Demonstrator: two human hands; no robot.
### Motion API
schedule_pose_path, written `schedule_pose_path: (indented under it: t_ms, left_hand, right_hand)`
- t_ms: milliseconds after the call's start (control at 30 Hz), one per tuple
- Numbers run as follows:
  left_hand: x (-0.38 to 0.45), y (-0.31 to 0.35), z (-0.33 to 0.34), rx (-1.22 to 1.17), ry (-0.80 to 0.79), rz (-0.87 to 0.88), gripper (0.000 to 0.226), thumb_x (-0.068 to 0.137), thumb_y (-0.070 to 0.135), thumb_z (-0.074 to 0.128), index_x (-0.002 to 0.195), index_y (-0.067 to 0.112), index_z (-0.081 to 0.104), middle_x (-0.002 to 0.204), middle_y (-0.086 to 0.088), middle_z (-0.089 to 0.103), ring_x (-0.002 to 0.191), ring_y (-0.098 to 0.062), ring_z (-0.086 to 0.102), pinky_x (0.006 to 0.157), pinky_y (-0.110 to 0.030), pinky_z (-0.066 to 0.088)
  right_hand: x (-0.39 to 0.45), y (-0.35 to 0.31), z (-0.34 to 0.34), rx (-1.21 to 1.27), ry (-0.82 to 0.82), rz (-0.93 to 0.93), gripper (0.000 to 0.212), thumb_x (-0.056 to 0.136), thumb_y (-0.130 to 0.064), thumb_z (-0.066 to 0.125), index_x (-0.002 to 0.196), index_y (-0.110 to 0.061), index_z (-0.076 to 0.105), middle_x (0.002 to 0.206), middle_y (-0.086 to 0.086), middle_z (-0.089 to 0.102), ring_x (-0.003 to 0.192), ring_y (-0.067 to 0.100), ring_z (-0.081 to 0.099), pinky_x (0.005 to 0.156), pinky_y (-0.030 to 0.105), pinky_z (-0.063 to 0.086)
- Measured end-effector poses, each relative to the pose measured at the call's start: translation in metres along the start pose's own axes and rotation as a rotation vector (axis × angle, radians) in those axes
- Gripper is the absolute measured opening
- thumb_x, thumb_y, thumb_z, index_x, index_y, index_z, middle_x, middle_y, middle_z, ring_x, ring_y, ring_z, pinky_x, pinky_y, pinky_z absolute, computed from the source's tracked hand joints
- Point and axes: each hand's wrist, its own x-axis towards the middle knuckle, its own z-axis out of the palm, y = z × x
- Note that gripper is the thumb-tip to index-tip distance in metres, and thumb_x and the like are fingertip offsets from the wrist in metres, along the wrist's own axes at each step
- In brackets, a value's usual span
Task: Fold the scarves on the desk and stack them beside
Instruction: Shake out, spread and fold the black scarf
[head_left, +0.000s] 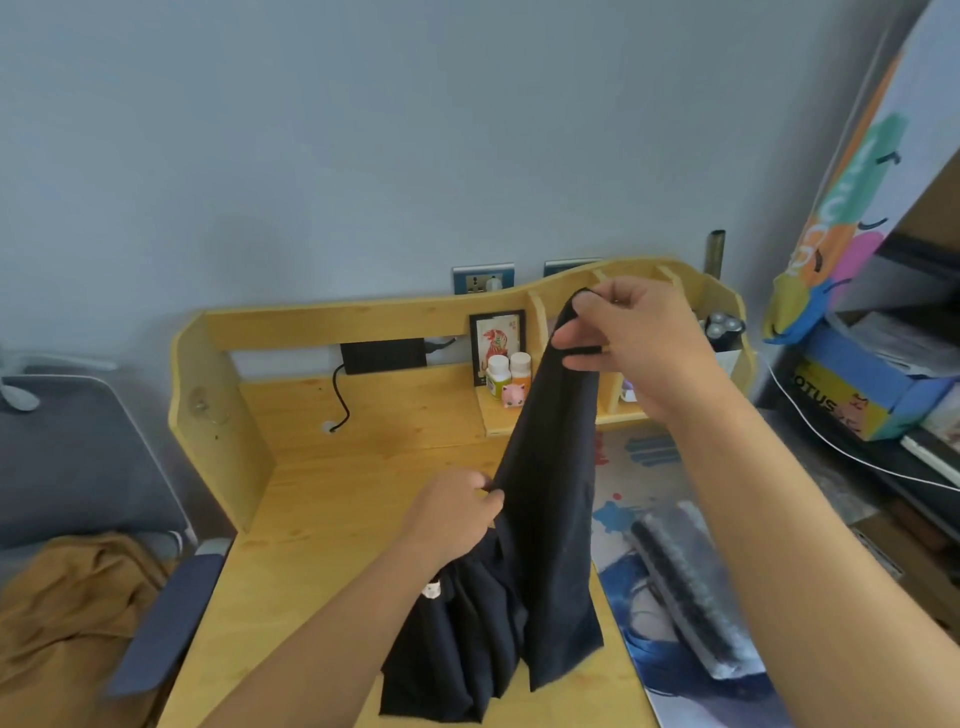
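Over the pale pine desk (332, 525), a black fabric scarf (540, 519) hangs lifted; its lower folds are bunched on the desktop at the near edge. Right hand (639, 338) pinches the top end, fingers curled round the cloth, high at the far right. Left hand (457, 512) pinches the scarf's left edge lower down, near centre. At right, a blue-and-yellow cardboard box (852, 395) reads "OTUS"; the first letter is cut off. Small white label (431, 590) on the scarf: unreadable.
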Motion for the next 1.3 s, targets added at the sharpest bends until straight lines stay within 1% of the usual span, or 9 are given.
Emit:
schedule_pose_path:
  t_ms: [133, 267, 467, 600, 733, 900, 1033, 1133, 1300]
  left_hand:
    - [-0.002, 0.006, 0.014, -0.154, 0.002, 0.010, 0.029, 0.102, 0.037, 0.056, 0.128, 0.031, 0.068, 0.048, 0.016, 0.050, 0.034, 0.001, 0.045, 0.038, -0.013, 0.028]
    - [-0.001, 0.018, 0.027, -0.164, -0.035, 0.065, 0.029, 0.101, 0.046, 0.056, 0.126, 0.038, 0.068, 0.062, 0.011, 0.064, 0.045, -0.008, 0.056, 0.041, -0.014, 0.031]
    - [-0.003, 0.025, 0.054, -0.119, -0.140, 0.020, 0.035, 0.097, 0.055, 0.055, 0.112, 0.029, 0.072, 0.077, 0.010, 0.069, 0.063, -0.008, 0.062, 0.058, -0.023, 0.042]
    - [-0.009, 0.032, 0.078, 0.060, -0.073, -0.080, 0.050, 0.093, 0.071, 0.047, 0.090, 0.023, 0.063, 0.074, 0.004, 0.063, 0.065, -0.014, 0.061, 0.058, -0.029, 0.043]
    - [-0.013, 0.033, 0.085, 0.126, -0.012, -0.085, 0.040, 0.101, 0.057, 0.047, 0.094, 0.021, 0.062, 0.075, 0.004, 0.062, 0.060, -0.010, 0.056, 0.054, -0.025, 0.040]
    - [-0.012, 0.007, 0.074, -0.177, -0.031, -0.105, 0.038, 0.102, 0.040, 0.057, 0.069, 0.022, 0.055, 0.053, 0.006, 0.046, 0.039, -0.005, 0.043, 0.045, -0.019, 0.030]
    - [-0.020, -0.016, 0.058, -0.079, 0.046, -0.079, 0.031, 0.100, 0.042, 0.061, 0.077, 0.021, 0.061, 0.054, 0.008, 0.047, 0.045, -0.006, 0.047, 0.045, -0.015, 0.028]
    - [-0.035, -0.011, 0.056, 0.084, -0.024, 0.040, 0.033, 0.098, 0.049, 0.059, 0.085, 0.021, 0.068, 0.059, 0.006, 0.050, 0.052, -0.008, 0.049, 0.052, -0.023, 0.033]
    - [-0.061, 0.014, 0.078, 0.307, 0.025, 0.164, 0.048, 0.103, 0.055, 0.046, 0.067, 0.022, 0.046, 0.058, 0.002, 0.048, 0.050, -0.012, 0.046, 0.051, -0.023, 0.031]
  right_hand:
    - [-0.006, -0.005, -0.008, 0.093, -0.031, -0.058, 0.016, 0.102, -0.014, 0.056, 0.090, -0.007, 0.065, 0.075, 0.015, 0.073, 0.082, 0.029, 0.075, 0.076, 0.044, 0.063]
    - [-0.012, -0.013, -0.012, 0.192, -0.094, -0.118, 0.021, 0.101, -0.008, 0.054, 0.082, -0.007, 0.063, 0.062, 0.010, 0.065, 0.070, 0.029, 0.071, 0.069, 0.039, 0.061]
    - [-0.010, -0.019, -0.018, 0.266, -0.062, -0.127, 0.021, 0.099, -0.007, 0.052, 0.080, -0.006, 0.061, 0.059, 0.010, 0.061, 0.066, 0.029, 0.067, 0.067, 0.036, 0.059]
    - [-0.006, -0.020, -0.019, 0.275, -0.009, -0.124, 0.023, 0.100, -0.007, 0.051, 0.079, -0.010, 0.060, 0.057, 0.007, 0.062, 0.066, 0.027, 0.068, 0.068, 0.036, 0.059]
    - [-0.003, -0.019, -0.020, 0.263, 0.011, -0.125, 0.020, 0.101, -0.009, 0.051, 0.084, -0.009, 0.060, 0.058, 0.006, 0.063, 0.069, 0.025, 0.069, 0.068, 0.035, 0.059]
    - [0.005, -0.009, -0.035, 0.206, 0.141, -0.122, 0.015, 0.102, -0.010, 0.052, 0.093, -0.006, 0.062, 0.062, 0.007, 0.065, 0.073, 0.023, 0.069, 0.070, 0.033, 0.061]
    - [0.021, 0.013, -0.048, 0.056, 0.255, -0.108, 0.015, 0.105, -0.013, 0.049, 0.097, -0.009, 0.063, 0.071, 0.003, 0.067, 0.072, 0.013, 0.070, 0.074, 0.033, 0.063]
    - [0.031, 0.027, -0.048, -0.020, 0.305, -0.139, 0.022, 0.106, -0.011, 0.045, 0.091, -0.017, 0.061, 0.073, -0.003, 0.066, 0.072, 0.008, 0.068, 0.069, 0.029, 0.060]
    - [0.046, 0.034, -0.041, -0.115, 0.306, -0.163, 0.022, 0.106, -0.012, 0.045, 0.092, -0.017, 0.062, 0.076, -0.004, 0.066, 0.076, 0.011, 0.067, 0.070, 0.032, 0.063]
